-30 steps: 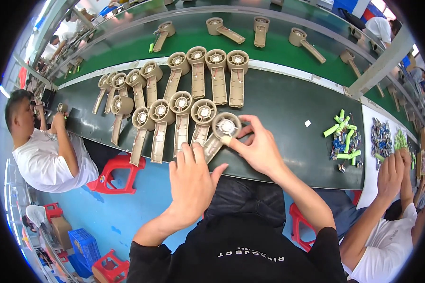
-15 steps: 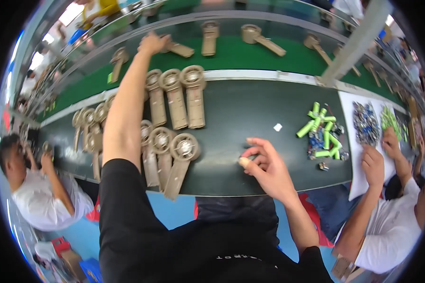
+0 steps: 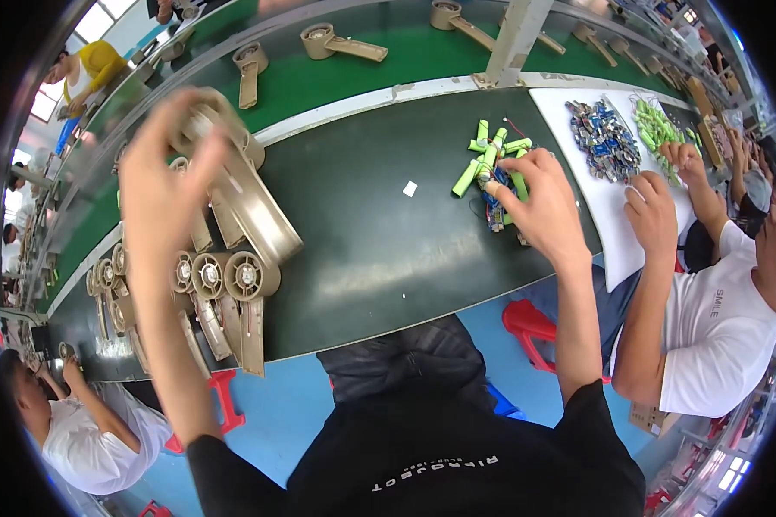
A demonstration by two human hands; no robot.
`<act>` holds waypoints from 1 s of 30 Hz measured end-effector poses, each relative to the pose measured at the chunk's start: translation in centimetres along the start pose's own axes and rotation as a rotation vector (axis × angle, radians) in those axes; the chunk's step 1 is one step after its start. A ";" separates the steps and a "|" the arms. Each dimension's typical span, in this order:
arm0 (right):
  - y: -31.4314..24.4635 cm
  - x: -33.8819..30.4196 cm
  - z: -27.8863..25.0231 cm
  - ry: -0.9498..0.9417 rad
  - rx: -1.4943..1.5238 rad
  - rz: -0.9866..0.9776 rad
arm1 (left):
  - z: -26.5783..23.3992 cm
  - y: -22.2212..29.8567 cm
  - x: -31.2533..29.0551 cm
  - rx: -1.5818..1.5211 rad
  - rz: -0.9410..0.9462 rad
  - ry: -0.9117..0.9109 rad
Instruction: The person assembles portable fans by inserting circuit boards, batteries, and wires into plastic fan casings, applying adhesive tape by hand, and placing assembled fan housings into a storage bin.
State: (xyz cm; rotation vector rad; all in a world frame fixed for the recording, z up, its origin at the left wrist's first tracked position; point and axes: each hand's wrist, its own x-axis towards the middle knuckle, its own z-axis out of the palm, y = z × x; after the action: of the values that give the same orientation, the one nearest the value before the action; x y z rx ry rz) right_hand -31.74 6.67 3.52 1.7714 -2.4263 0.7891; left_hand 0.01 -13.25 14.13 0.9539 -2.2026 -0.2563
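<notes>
Blurred by motion, my left hand (image 3: 168,164) grips a beige handheld-fan shell (image 3: 263,211) near its round head. The shell is raised above the table, its long hollow handle slanting down to the right. Below it stand several similar fan shells (image 3: 246,276), with spoked round heads and handles toward the table's near edge. My right hand (image 3: 543,207) is at a small pile of green cylindrical batteries (image 3: 517,146) with wires and blue circuit boards (image 3: 494,211). Its thumb and forefinger close around one green battery at the pile's left side.
A green conveyor (image 3: 362,73) carrying more fan shells runs behind the dark table (image 3: 362,233). A grey post (image 3: 517,39) rises at its edge. On a white sheet (image 3: 591,220) at right lie circuit boards (image 3: 603,138) and batteries (image 3: 660,129), beside a co-worker's hands (image 3: 651,207).
The view has swung to the right. My left hand has come back from the conveyor with a fan shell, and my right hand has moved right onto the battery pile.
</notes>
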 end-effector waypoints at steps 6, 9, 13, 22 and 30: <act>-0.6 0.5 -0.9 -0.056 0.358 0.178 | 8.3 5.7 -9.8 -0.084 -0.040 -0.101; -0.9 0.4 -2.6 -0.089 0.739 0.281 | 10.7 5.8 -10.4 -0.127 -0.062 -0.166; -1.6 0.5 -4.3 0.076 0.958 0.153 | 10.9 5.5 -10.7 -0.049 0.051 -0.081; -8.7 -1.4 -3.9 -0.473 1.287 -0.022 | 6.6 9.6 -9.5 -0.677 0.208 -0.168; -8.0 -3.7 2.5 -0.495 1.040 0.112 | 5.6 8.0 -13.9 -0.513 -0.301 -0.193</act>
State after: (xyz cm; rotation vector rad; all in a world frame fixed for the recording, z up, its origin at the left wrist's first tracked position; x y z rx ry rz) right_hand -22.63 7.14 3.20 2.3298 -2.6050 2.1450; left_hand -1.65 1.61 6.09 0.9871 -1.9959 -1.0364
